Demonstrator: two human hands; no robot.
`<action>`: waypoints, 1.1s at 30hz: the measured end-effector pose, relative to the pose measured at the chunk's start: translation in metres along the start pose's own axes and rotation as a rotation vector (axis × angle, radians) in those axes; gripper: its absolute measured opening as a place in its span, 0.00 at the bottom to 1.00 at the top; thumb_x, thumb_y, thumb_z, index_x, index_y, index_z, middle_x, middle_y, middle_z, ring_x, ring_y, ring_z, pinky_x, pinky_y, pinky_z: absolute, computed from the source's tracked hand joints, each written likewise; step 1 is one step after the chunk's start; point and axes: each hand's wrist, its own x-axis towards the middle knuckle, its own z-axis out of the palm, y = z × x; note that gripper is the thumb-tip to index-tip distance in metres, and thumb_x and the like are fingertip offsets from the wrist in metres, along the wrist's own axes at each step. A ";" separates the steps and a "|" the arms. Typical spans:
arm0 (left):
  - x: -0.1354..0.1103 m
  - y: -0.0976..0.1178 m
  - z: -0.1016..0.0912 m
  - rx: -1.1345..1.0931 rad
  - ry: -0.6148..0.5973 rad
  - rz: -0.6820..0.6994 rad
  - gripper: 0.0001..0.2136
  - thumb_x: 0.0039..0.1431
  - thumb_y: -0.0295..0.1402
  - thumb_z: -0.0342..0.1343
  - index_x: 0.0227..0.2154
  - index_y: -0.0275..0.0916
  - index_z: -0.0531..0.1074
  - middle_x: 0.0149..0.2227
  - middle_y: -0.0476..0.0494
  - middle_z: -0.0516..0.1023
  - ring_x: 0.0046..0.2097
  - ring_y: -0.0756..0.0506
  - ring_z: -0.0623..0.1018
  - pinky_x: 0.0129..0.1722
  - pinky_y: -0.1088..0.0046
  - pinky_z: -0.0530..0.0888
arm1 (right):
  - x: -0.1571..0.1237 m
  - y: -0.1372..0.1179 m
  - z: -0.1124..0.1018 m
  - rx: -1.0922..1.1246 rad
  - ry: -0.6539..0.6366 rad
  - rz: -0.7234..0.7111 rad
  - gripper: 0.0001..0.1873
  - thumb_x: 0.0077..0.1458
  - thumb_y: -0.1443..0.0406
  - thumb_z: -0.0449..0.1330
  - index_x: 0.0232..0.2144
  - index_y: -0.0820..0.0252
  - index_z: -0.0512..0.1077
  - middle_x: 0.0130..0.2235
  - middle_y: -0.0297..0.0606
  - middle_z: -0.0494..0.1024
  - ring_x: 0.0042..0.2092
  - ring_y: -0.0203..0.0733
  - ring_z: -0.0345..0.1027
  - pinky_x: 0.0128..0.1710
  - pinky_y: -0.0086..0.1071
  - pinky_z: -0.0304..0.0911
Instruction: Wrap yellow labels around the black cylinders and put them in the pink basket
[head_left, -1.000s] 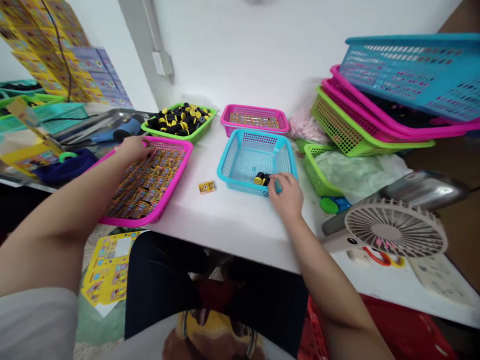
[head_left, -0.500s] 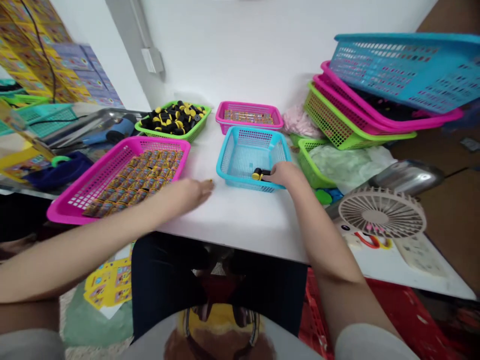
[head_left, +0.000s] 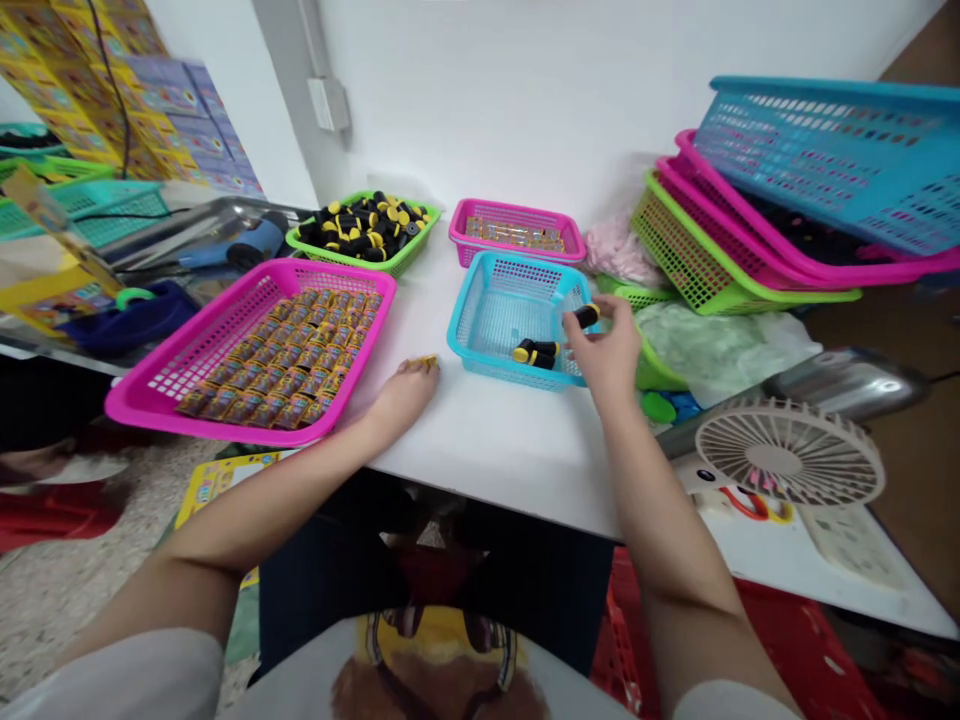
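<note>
My right hand [head_left: 611,352] hovers over the right edge of the blue basket [head_left: 487,310], pinching a small black and yellow roller [head_left: 586,316] between thumb and fingers. Two more such rollers [head_left: 535,353] lie in the basket's near right corner. My left hand [head_left: 405,392] rests on the white table [head_left: 480,440] left of the basket, its fingertips on a small yellow packet [head_left: 427,362]. The big pink basket [head_left: 187,345] of packets sits to its left.
A green basket [head_left: 401,256] of black and yellow rollers and a small pink basket [head_left: 517,215] stand at the back. Stacked baskets [head_left: 787,190] lean at the right. A small fan [head_left: 787,462] lies at the near right. A green basket with a bag [head_left: 705,340] sits beside the blue one.
My left hand left the big pink basket and came down onto the yellow packet. My right hand lifted one roller out of the blue basket's corner.
</note>
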 end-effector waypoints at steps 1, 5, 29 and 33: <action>0.000 0.000 -0.001 0.001 -0.015 0.008 0.20 0.69 0.17 0.42 0.57 0.28 0.73 0.55 0.25 0.80 0.59 0.39 0.81 0.64 0.62 0.74 | -0.011 0.000 0.002 0.099 0.083 0.010 0.26 0.64 0.50 0.55 0.57 0.60 0.67 0.56 0.54 0.76 0.34 0.40 0.77 0.33 0.38 0.75; -0.002 0.002 -0.004 0.013 -0.062 0.012 0.19 0.69 0.16 0.43 0.55 0.28 0.73 0.47 0.26 0.83 0.51 0.38 0.85 0.52 0.64 0.81 | -0.049 -0.003 0.014 0.244 0.212 -0.139 0.18 0.60 0.52 0.63 0.47 0.55 0.71 0.52 0.49 0.77 0.48 0.48 0.77 0.38 0.41 0.79; 0.012 0.066 -0.022 -1.071 0.258 0.625 0.04 0.61 0.26 0.63 0.35 0.40 0.82 0.35 0.46 0.84 0.36 0.50 0.83 0.38 0.77 0.79 | -0.068 -0.008 0.012 0.316 0.289 -0.244 0.15 0.65 0.60 0.61 0.54 0.48 0.74 0.58 0.46 0.70 0.50 0.46 0.78 0.45 0.45 0.81; 0.035 0.073 0.001 -1.343 0.157 0.387 0.12 0.59 0.40 0.68 0.40 0.39 0.79 0.30 0.47 0.84 0.32 0.49 0.83 0.34 0.76 0.78 | -0.073 -0.013 0.007 0.451 0.259 -0.104 0.18 0.66 0.53 0.60 0.55 0.46 0.77 0.52 0.42 0.81 0.50 0.46 0.80 0.45 0.42 0.81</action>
